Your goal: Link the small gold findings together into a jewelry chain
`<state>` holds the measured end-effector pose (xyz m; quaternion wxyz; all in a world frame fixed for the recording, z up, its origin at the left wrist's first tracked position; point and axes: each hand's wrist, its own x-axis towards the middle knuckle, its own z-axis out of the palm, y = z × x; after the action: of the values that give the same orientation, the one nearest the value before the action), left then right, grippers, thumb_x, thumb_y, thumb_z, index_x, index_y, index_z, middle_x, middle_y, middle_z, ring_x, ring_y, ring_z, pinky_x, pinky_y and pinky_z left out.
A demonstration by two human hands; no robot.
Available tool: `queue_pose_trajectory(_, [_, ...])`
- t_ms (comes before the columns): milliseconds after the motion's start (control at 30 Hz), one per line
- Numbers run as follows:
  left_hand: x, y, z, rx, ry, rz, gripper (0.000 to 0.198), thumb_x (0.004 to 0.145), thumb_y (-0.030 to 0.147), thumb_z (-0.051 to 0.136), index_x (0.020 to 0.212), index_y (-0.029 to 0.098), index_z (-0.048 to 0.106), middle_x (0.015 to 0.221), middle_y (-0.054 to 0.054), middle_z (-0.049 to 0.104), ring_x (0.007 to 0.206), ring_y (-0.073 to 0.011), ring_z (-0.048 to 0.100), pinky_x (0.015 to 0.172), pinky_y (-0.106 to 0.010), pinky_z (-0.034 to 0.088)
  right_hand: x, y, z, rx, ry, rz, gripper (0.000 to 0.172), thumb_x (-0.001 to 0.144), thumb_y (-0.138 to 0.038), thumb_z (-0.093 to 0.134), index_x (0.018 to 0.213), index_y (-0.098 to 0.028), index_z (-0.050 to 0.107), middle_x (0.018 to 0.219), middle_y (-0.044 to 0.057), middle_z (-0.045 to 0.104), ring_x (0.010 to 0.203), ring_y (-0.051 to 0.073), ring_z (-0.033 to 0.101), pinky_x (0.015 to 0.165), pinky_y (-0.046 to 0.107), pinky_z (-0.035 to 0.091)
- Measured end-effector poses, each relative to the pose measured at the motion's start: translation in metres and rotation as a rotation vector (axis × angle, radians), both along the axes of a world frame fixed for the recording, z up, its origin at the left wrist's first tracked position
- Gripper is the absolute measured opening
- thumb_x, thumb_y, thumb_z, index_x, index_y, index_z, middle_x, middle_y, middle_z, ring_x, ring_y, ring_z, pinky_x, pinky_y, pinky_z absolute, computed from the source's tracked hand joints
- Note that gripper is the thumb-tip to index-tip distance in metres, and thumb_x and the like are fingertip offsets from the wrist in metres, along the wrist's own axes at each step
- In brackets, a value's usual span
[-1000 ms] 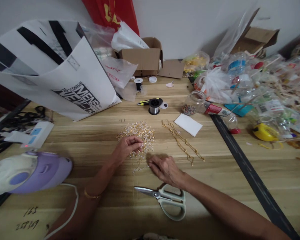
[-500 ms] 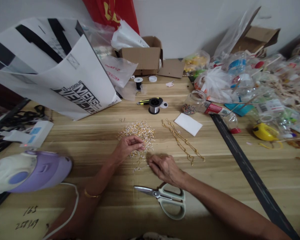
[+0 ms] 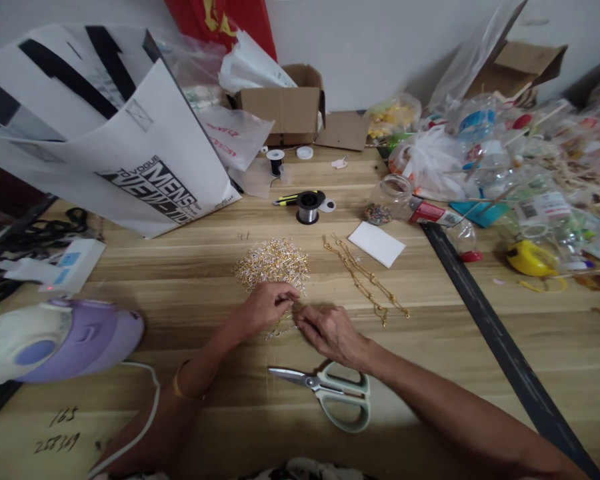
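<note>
My left hand [image 3: 271, 308] is pinched closed just in front of a pile of small gold and silver jewelry pieces [image 3: 273, 263]. Whatever lies between its fingertips is too small to make out. Almost touching it, my right hand [image 3: 333, 332] rests on the table with thumb and fingers closed. A thin silver and gold chain [image 3: 281, 331] runs to its fingers; their exact grip is partly hidden. Below the hands lie scissors [image 3: 337, 393] with pale handles, blades pointing left. Two gold beaded chains [image 3: 363, 283] lie to the right of the pile.
Beyond the pile stand a wire spool [image 3: 308, 208] and a box cutter [image 3: 287, 199]. A white card [image 3: 377, 244] and a bead jar [image 3: 387, 200] are at right, near plastic bottles [image 3: 480, 127]. A large white bag [image 3: 145, 153] and a purple-white appliance [image 3: 80, 343] occupy the left.
My left hand has moved from the pile's edge toward me and slightly right, up to my right fingertips. The right hand has stayed nearly in place.
</note>
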<state>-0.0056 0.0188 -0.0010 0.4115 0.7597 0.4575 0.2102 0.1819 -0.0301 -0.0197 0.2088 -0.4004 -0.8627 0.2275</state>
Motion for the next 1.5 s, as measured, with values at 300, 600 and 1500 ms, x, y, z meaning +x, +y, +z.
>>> queue_pose_trajectory(300, [-0.003,0.002,0.015,0.013,-0.016,0.011,0.019,0.073,0.012,0.054,0.086,0.014,0.068,0.085,-0.005,0.069,0.074,-0.0136,0.062,0.066,-0.022,0.047,0.000,0.000,0.002,0.015,-0.013,-0.001,0.010,0.089,-0.019,0.046,0.087,-0.017,0.055,0.069,0.002,0.062,0.062,0.013,0.055,0.060,0.023,0.032])
queue_pose_trajectory(600, [-0.010,0.007,0.018,-0.258,-0.254,0.090,0.017,0.074,0.023,0.061,0.086,0.013,0.063,0.064,-0.001,0.062,0.057,-0.0110,0.060,0.058,-0.022,0.048,0.000,0.000,0.001,-0.005,0.000,0.002,0.010,0.090,-0.020,0.044,0.087,-0.018,0.054,0.070,0.003,0.062,0.064,0.014,0.056,0.062,0.023,0.034])
queue_pose_trajectory(1500, [0.000,0.009,0.000,0.451,0.058,-0.101,0.015,0.083,0.017,0.054,0.080,0.017,0.068,0.081,-0.006,0.065,0.088,-0.0185,0.053,0.082,-0.034,0.043,0.000,0.000,0.000,0.033,-0.016,-0.009,0.010,0.089,-0.020,0.045,0.088,-0.017,0.055,0.070,0.003,0.062,0.064,0.014,0.056,0.061,0.023,0.033])
